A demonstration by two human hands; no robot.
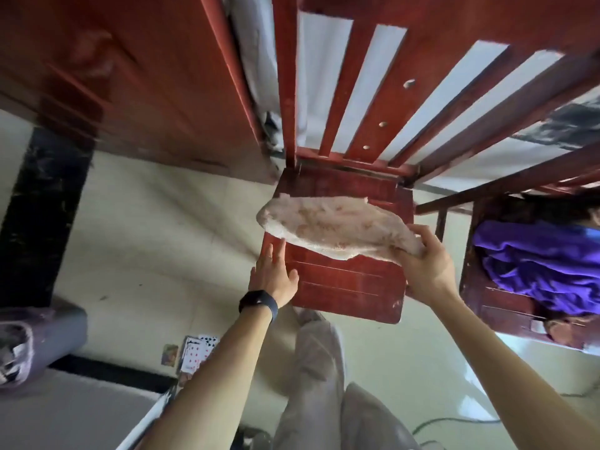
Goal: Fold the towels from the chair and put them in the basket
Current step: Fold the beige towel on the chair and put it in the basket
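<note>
Clutching the towel by its right end, my right grip lets it stretch leftward above the chair seat; my left grip is released, fingers straight, just beside its lower edge.

One head-worn wide-angle view looks forward and steeply down from above the red chair, close over its seat (straight slats splay outward toward the frame margins). The seat's front edge lies nearest the camera, the slatted back farthest; the wearer's legs show below.
</note>
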